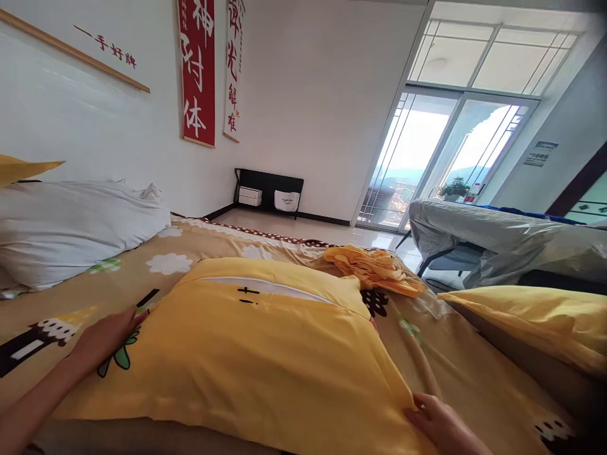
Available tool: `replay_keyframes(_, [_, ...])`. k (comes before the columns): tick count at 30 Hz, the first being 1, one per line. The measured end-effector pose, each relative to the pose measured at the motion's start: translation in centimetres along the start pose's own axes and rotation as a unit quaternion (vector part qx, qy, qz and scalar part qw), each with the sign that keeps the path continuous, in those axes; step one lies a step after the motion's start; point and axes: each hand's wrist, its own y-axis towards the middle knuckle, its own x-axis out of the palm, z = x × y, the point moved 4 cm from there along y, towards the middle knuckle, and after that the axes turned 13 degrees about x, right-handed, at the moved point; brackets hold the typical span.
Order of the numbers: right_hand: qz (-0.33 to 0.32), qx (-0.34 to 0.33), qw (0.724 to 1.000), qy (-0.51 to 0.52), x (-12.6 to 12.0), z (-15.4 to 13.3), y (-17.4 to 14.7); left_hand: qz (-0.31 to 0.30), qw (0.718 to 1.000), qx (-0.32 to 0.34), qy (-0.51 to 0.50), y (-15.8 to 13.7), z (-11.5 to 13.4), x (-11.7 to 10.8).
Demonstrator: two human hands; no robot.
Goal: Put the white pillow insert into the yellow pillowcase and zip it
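Note:
A plump pillow in a yellow pillowcase (256, 360) lies in front of me on a patterned bedsheet (137, 287). Along its far side the case gapes in a long slit, where a strip of white inner pillow (270, 289) shows. My left hand (107, 335) is at the pillowcase's left edge, its fingers closed on the fabric, with the fingertips partly hidden. At the near right edge, my right hand (439, 420) pinches the yellow cloth between thumb and fingers.
Crumpled orange-yellow cloth (374, 268) lies beyond the pillow. A white pillow (76, 227) rests at left, another yellow pillow (535, 316) at right. Farther off stand a plastic-covered table (502, 234), a chair (450, 256) and a low black rack (268, 189) by the wall.

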Motion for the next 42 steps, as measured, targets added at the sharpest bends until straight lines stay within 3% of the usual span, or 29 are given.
replay_keyframes(3, [0.093,-0.078,0.991,-0.060,-1.9,-4.2,1.9,0.057,0.993,0.097,0.031,1.6,3.5,-4.4])
replay_keyframes(6, [0.178,-0.234,0.956,0.019,-2.5,-12.6,1.1,0.091,0.968,0.232,-0.012,3.9,9.3,-7.5])
replay_keyframes(9, [0.138,-0.348,0.927,0.027,-0.6,-20.2,-0.4,0.054,0.948,0.308,-0.064,5.8,14.7,-7.9])
replay_keyframes(12, [0.098,-0.345,0.933,-0.008,1.4,-23.2,0.2,0.036,0.942,0.320,-0.096,6.7,17.0,-6.9])
replay_keyframes(15, [0.083,-0.307,0.948,-0.028,1.9,-22.6,2.1,0.072,0.950,0.284,-0.104,7.0,15.7,-5.8])
replay_keyframes(21, [0.074,-0.342,0.935,-0.051,0.3,-21.2,3.2,0.087,0.960,0.252,-0.092,7.7,11.9,-4.5])
replay_keyframes(25, [0.084,-0.353,0.931,-0.035,-1.3,-21.5,2.9,0.139,0.948,0.259,-0.123,8.7,12.2,-6.0])
replay_keyframes(30, [0.144,-0.280,0.949,-0.023,-2.7,-21.3,3.9,0.172,0.926,0.271,-0.199,10.4,13.4,-8.5])
replay_keyframes(34, [0.171,-0.248,0.953,-0.011,0.3,-20.4,5.0,0.206,0.895,0.276,-0.283,11.7,13.9,-7.2])
replay_keyframes(39, [0.191,-0.202,0.959,0.049,5.0,-18.0,6.0,0.204,0.898,0.268,-0.283,12.0,13.1,-1.9])
replay_keyframes(42, [0.204,-0.206,0.957,0.008,6.0,-17.7,6.0,0.195,0.897,0.274,-0.288,12.0,12.5,-1.1])
